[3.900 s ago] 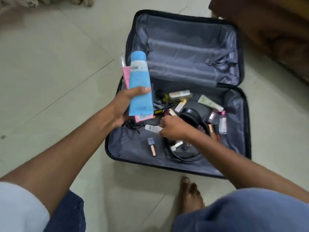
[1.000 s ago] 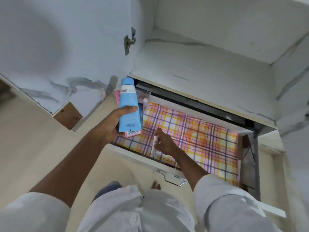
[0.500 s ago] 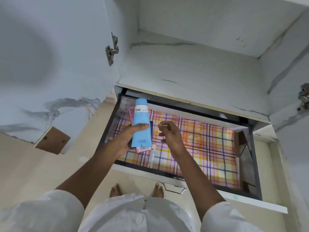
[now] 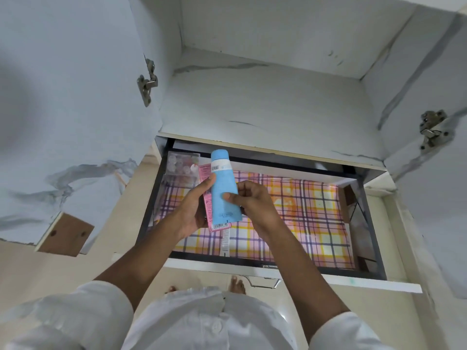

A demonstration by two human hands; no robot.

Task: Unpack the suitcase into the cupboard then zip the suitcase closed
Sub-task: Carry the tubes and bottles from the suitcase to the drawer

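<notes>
I stand over the cupboard's pulled-out drawer (image 4: 255,269), lined with pink, yellow and purple checked paper (image 4: 310,218). My left hand (image 4: 193,210) holds a blue tube (image 4: 223,190) and a flat pink packet (image 4: 207,205) behind it, above the drawer's left half. My right hand (image 4: 255,205) grips the blue tube from the right, thumb on its front. A small white tube (image 4: 225,241) lies on the lining just below my hands. A clear packet of round pads (image 4: 182,165) lies in the drawer's back left corner. The suitcase is out of view.
Above the drawer is a bare white marbled shelf (image 4: 265,102). The cupboard doors stand open on both sides, the left door (image 4: 63,97) with a metal hinge (image 4: 147,83), the right door (image 4: 434,152) with a hinge too. My feet show under the drawer front.
I went from the suitcase on the floor to the cupboard drawer. My right hand laid the white tube on the lining, then rose and took hold of the blue tube in my left hand.
</notes>
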